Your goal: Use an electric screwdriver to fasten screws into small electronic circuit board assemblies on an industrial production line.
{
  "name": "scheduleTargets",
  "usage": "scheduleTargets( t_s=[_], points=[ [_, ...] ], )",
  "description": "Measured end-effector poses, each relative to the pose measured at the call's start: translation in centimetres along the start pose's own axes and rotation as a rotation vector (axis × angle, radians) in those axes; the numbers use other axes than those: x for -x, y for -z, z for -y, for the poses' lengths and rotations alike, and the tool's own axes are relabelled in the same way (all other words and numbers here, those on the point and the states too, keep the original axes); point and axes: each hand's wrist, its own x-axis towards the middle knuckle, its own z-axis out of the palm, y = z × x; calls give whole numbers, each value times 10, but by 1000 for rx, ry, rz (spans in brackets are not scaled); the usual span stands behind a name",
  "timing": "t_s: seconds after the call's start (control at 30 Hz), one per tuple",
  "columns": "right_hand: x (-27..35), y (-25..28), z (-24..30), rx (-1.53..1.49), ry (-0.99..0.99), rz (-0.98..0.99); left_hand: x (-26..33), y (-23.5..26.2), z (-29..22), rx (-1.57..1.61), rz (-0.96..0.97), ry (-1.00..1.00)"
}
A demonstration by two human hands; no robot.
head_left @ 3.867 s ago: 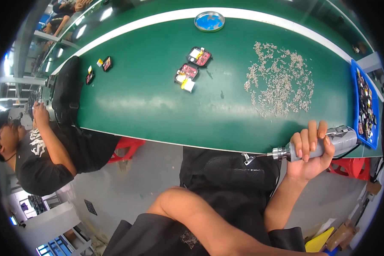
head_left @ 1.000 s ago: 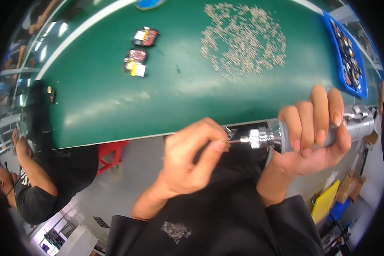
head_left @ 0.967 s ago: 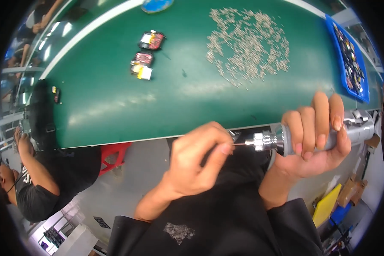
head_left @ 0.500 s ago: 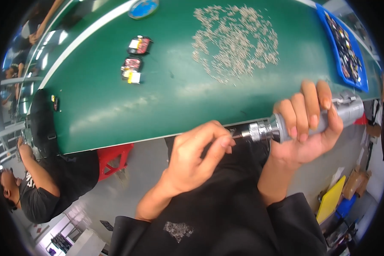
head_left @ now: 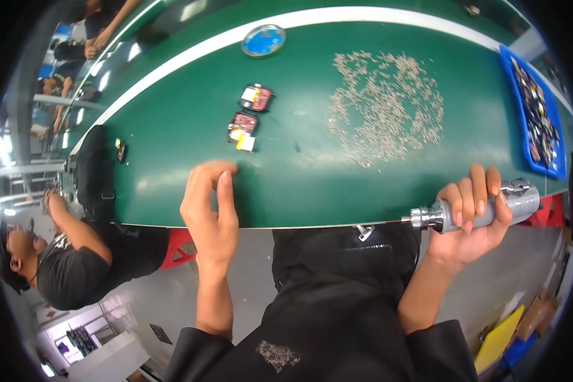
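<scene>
In my right hand [head_left: 468, 219] is a grey electric screwdriver [head_left: 524, 202], its fingers wrapped round the body and its thin bit pointing left along the table's near edge. My left hand [head_left: 211, 213] is raised over that edge, empty, thumb and fingers apart. Closest to it are two small black-cased assemblies with red insides and white and yellow labels: a nearer one [head_left: 242, 131] and a farther one [head_left: 256, 97]. Many small silvery screw-like pieces [head_left: 388, 111] lie spread over the green tabletop [head_left: 286, 184].
A blue tray [head_left: 559, 167] full of small dark parts stands at the far right. Farther back sits a round dish [head_left: 263, 41] with blue contents. A small part [head_left: 121, 151] lies at the left. Another person [head_left: 76, 267] sits there, near a red stool [head_left: 179, 247].
My left hand has left the screwdriver's tip and moved left, its fingers opening. The screwdriver stays in my right hand, slightly farther right. The whole view has shifted, showing more of the table's far side.
</scene>
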Motion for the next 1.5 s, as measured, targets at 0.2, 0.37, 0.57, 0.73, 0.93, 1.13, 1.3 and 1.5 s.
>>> scheduleTargets(
  t_s=[0.2,0.37,0.57,0.73,0.93,1.13,1.3,1.5],
  points=[
    [-3,12,-10,-17,-21,-48,-29,-18,2,-362,-17,-143],
    [-7,10,-17,-36,-43,-67,-47,-22,13,-223,24,-56],
    [-12,5,-9,-6,-39,-85,-54,4,32,-308,0,40],
    [-9,5,-10,33,-43,-80,-60,32,37,-494,-87,10],
    [-3,9,-6,-27,-132,-119,-118,-23,-38,-256,96,-282],
    [-1,13,-2,-105,-121,-132,-201,-162,-136,101,391,-564],
    [-1,15,-6,-252,-125,-40,-274,-281,-168,65,473,-551],
    [0,14,0,-259,-212,-77,-303,-356,-192,-177,343,-552]
  ],
)
